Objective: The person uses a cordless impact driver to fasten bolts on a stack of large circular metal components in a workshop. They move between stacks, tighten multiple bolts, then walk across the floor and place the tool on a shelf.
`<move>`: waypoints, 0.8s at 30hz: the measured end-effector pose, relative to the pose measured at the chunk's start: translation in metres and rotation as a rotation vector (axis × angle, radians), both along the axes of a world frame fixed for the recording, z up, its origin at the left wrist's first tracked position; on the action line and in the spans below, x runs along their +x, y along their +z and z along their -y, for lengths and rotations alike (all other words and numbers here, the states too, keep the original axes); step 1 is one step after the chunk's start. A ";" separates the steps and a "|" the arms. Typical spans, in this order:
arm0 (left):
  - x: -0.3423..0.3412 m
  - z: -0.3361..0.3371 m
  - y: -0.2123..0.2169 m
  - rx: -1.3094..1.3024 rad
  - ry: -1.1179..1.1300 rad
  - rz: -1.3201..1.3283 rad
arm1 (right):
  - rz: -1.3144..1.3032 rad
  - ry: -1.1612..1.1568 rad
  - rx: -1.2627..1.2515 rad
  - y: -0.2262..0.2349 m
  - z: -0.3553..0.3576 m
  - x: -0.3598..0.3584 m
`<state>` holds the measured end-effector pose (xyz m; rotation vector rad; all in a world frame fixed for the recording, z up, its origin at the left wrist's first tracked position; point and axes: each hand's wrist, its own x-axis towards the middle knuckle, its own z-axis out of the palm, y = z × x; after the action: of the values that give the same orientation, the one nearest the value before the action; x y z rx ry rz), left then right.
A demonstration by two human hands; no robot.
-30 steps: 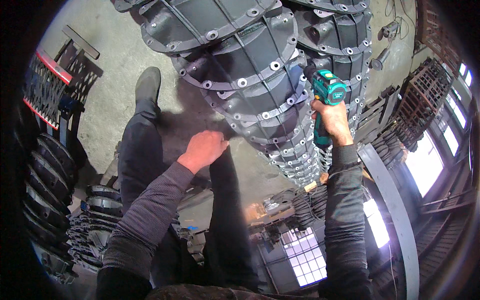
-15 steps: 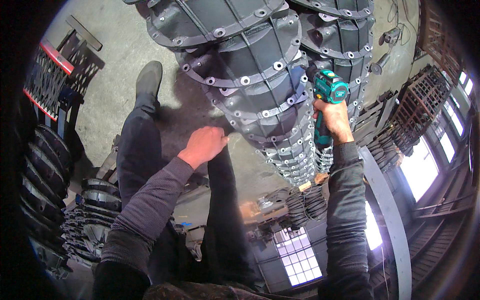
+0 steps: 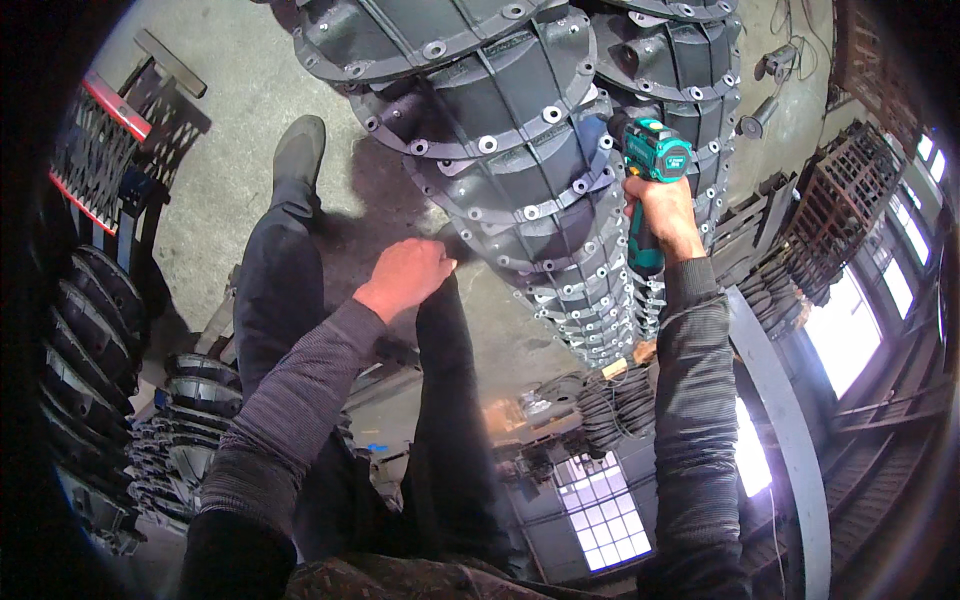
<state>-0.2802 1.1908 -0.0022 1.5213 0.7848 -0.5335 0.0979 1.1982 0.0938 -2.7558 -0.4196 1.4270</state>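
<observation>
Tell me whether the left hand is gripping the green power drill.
No, the green power drill is gripped by the right hand, and the left hand is well apart from it.

Drill (image 3: 662,150) at 2 o'clk: teal + blk, yellow spot on top, orange bit by grip. Castings (image 3: 520,88) at 12: dk gry, paler metallic rings round holes. Sleeves (image 3: 695,385) at 4 & 8: fine gry/blk stripes. Trousers (image 3: 280,300) at 9: v. dk, approx. blk. Hem (image 3: 430,580) at 6: mottled dk brn. Rack (image 3: 120,108) at 10: red rails, gry diamond mesh. Window (image 3: 605,515) at 5: white w/ dk grid. Floor (image 3: 235,90) at 11: gry-beige.
</observation>
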 end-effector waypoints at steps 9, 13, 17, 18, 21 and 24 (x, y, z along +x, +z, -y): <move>0.000 0.009 -0.004 0.043 -0.062 0.022 | -0.005 -0.011 0.057 0.014 0.006 -0.003; -0.003 0.011 -0.005 0.094 -0.054 0.022 | -0.010 0.005 0.104 0.017 0.009 -0.005; -0.004 0.011 -0.004 0.033 -0.023 0.028 | -0.041 0.011 0.087 0.015 0.009 -0.001; -0.004 0.011 -0.003 0.027 -0.013 0.019 | -0.036 0.030 0.075 0.014 0.009 0.000; -0.003 0.008 -0.001 0.025 0.015 0.024 | 0.003 0.041 0.064 0.011 0.013 -0.001; -0.001 0.001 -0.002 0.036 0.039 0.010 | -0.085 0.040 0.168 0.015 0.015 -0.004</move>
<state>-0.2807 1.1896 -0.0042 1.5372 0.8183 -0.4846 0.0944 1.1832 0.1091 -2.5594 -0.5669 1.4394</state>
